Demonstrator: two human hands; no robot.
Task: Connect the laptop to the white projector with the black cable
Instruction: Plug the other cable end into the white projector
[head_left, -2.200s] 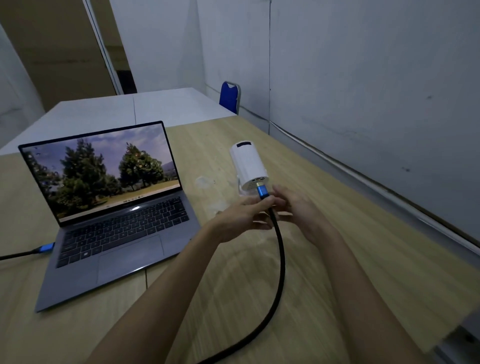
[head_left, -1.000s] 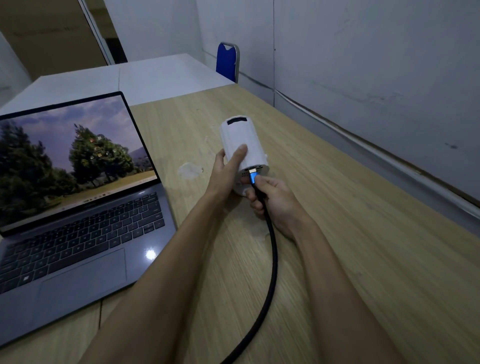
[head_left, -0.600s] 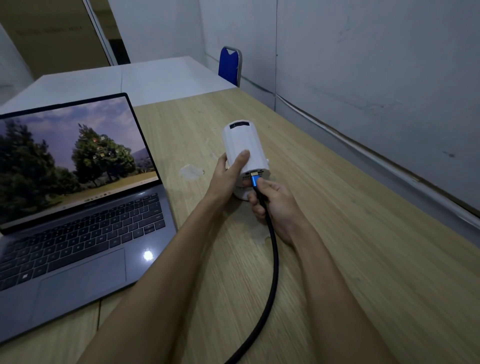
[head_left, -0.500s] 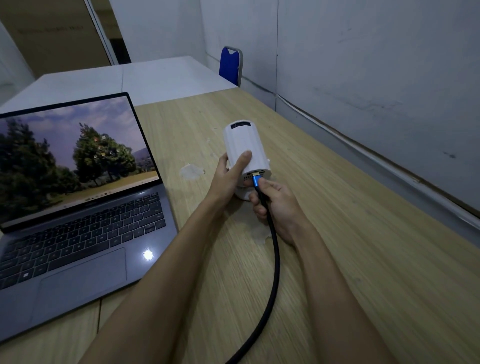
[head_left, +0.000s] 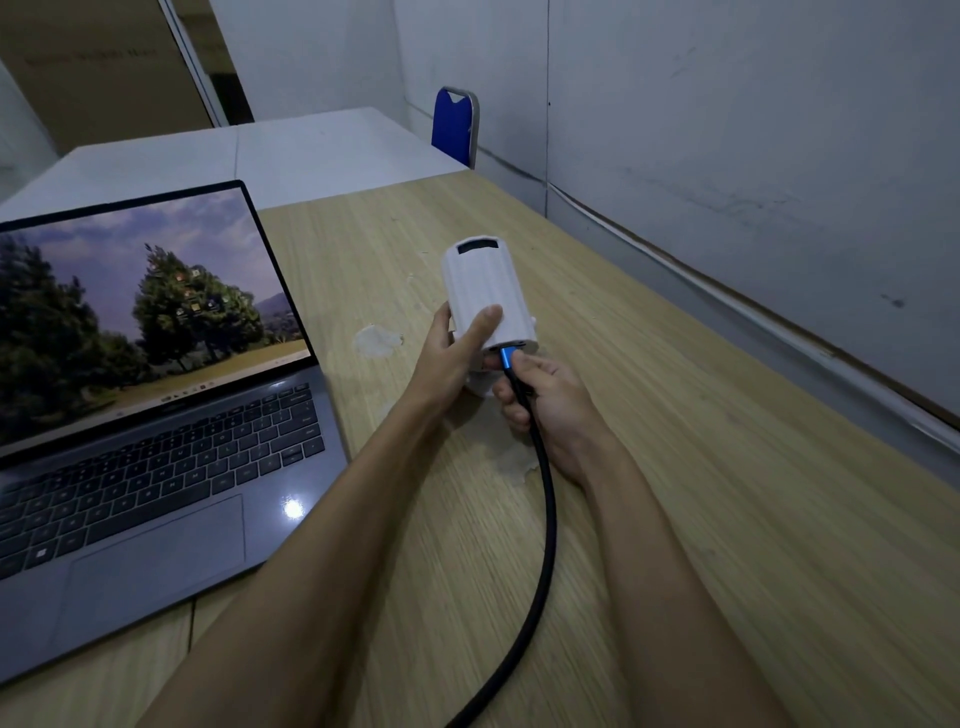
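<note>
We hold the projector and press the cable plug at its near end.

On the left the laptop stands open on the wooden table, and its screen shows trees under a cloudy sky. To the right of it, our left hand wraps around the white projector, with the thumb lying on its top side and the other fingers behind it. The projector is tilted, with its near end toward us. Our right hand pinches the black cable just behind the blue plug, and the plug touches the near end of the projector. We cannot tell if the plug is fully inside. The cable runs from there down to the bottom edge. Far behind, a blue chair stands near the wall.
</note>
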